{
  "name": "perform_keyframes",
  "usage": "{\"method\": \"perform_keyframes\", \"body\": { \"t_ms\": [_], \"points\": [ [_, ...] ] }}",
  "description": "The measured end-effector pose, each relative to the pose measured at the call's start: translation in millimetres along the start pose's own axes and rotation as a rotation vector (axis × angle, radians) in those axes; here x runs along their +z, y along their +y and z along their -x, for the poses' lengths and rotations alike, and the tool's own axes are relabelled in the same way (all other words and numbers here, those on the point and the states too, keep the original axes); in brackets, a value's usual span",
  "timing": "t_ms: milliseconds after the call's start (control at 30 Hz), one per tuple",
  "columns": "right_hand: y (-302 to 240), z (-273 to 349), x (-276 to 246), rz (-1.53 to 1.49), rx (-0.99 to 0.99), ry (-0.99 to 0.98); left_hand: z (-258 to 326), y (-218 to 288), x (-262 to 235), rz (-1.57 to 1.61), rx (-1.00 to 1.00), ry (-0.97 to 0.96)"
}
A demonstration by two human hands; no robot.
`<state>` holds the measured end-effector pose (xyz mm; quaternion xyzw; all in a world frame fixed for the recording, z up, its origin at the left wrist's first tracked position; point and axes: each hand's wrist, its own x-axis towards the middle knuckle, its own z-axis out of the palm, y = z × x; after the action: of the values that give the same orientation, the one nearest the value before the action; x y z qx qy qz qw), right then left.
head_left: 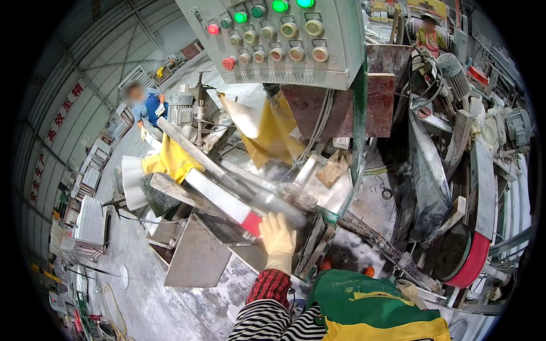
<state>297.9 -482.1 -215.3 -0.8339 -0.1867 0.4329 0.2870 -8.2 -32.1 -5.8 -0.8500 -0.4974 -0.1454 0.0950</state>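
My left hand, in a cream rubber glove, reaches forward from the lower edge with its fingers stretched out and nothing gripped. Its fingertips are at the red section of a long white strip that looks like a machine belt. Whether the palm presses on it or hovers just above cannot be made out. A grey roller-like part, partly blurred, lies just beyond the fingers. My right hand is out of view. A green and yellow apron covers my front.
A grey control box with lit green and red buttons hangs ahead. Yellow cloth drapes over the machine. Boards stand left of my hand. A co-worker in blue bends at the far end; another person is at upper right.
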Motion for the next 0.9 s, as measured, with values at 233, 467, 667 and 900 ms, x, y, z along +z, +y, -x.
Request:
{"method": "perform_keyframes", "body": {
  "t_ms": [233,467,667,900],
  "points": [
    [23.6,-15.5,4.4,-0.004,-0.040,-0.002,3.0,2.6,-2.1,0.000,0.017,-0.003],
    [22.9,-14.2,5.8,-0.089,0.011,-0.028,7.6,7.1,-3.6,-0.001,0.035,-0.004],
    [21.6,-13.8,6.2,-0.073,-0.030,-0.035,7.9,10.8,-6.4,0.059,0.027,-0.102],
    [-1.6,-2.0,1.1,-0.398,0.115,-0.043,-19.8,3.5,-26.8,0.208,-0.015,0.128]
  ]
}}
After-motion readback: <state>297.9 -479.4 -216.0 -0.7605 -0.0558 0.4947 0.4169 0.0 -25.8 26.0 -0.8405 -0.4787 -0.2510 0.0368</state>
